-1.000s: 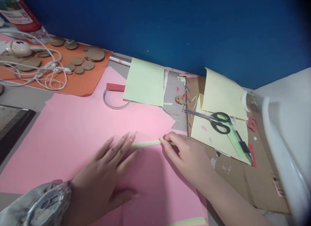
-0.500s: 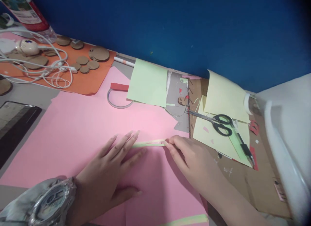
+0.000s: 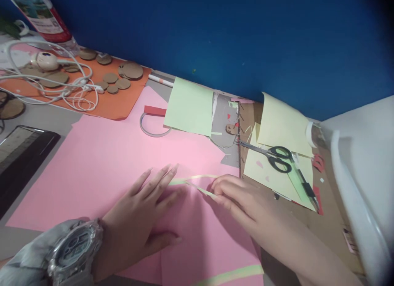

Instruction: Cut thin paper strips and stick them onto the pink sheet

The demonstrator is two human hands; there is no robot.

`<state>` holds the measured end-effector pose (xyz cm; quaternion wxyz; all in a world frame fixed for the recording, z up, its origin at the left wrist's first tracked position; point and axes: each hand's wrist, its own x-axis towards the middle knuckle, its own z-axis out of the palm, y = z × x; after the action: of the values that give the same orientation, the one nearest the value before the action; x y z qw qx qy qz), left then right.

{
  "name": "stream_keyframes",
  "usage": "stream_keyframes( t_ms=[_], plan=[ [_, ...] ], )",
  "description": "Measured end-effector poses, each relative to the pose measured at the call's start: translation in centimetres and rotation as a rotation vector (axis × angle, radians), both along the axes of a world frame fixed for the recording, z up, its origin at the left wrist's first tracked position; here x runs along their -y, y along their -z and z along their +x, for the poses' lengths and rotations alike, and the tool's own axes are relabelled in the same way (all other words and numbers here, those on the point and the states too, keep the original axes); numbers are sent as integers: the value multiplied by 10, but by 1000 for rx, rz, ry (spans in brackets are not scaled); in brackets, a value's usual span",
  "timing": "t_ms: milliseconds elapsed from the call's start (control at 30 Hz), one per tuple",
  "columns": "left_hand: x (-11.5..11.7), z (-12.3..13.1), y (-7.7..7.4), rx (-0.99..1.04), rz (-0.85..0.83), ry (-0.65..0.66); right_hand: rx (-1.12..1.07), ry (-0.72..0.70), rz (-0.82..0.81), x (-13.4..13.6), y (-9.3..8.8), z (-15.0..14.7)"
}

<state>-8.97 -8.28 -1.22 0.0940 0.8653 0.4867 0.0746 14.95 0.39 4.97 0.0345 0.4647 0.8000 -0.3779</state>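
Observation:
My left hand (image 3: 146, 212) lies flat with its fingers spread on a large pink paper sheet (image 3: 104, 150), its fingertips over one end of a thin pale green strip (image 3: 201, 190). The thumb and fingers of my right hand (image 3: 235, 195) pinch the strip's other end, which is raised off the pink sheet at a slant. Behind it, a pale yellowish line (image 3: 201, 177) runs along the sheet towards my right fingers. A second pale green and yellow band (image 3: 232, 275) lies along the sheet near the bottom edge.
Black-handled scissors (image 3: 278, 159) rest on pale yellow paper (image 3: 258, 159) at the right, beside a pen (image 3: 306, 187). A light green sheet (image 3: 189, 107) lies behind my hands. Cardboard discs (image 3: 131, 70) and tangled white earphones (image 3: 81, 87) sit on orange paper; a phone (image 3: 24, 154) is at the left.
My right hand has drawn the strip's end slightly towards me and up, so it now parts from the pale line behind it. My left hand stays flat on the sheet.

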Motion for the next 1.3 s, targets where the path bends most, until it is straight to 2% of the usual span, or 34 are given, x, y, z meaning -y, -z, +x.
stream_keyframes(
  t_ms=[233,333,433,533,633,700,800,900,967,1100,1300],
  plan=[
    [1,0,0,29,32,4,-267,18,-399,-31,0,27],
    [0,0,0,41,35,4,-419,116,-523,-37,4,31],
    [0,0,0,30,38,5,-440,231,-593,-43,9,38],
    [0,0,1,7,20,4,-472,379,-487,-49,11,46],
    [0,0,1,-4,17,15,-483,492,-168,-44,8,41],
    [0,0,1,6,22,16,-354,428,19,-33,4,26],
    [0,0,1,22,20,9,-184,109,141,-13,-1,-4],
    [0,0,2,22,27,6,-90,-82,224,-3,3,-29],
    [0,0,2,16,30,5,-42,-130,265,-2,9,-38],
    [1,1,3,25,26,-4,32,-132,295,-4,15,-46],
    [1,1,1,41,13,-2,56,-153,270,-3,11,-55]
  ],
)
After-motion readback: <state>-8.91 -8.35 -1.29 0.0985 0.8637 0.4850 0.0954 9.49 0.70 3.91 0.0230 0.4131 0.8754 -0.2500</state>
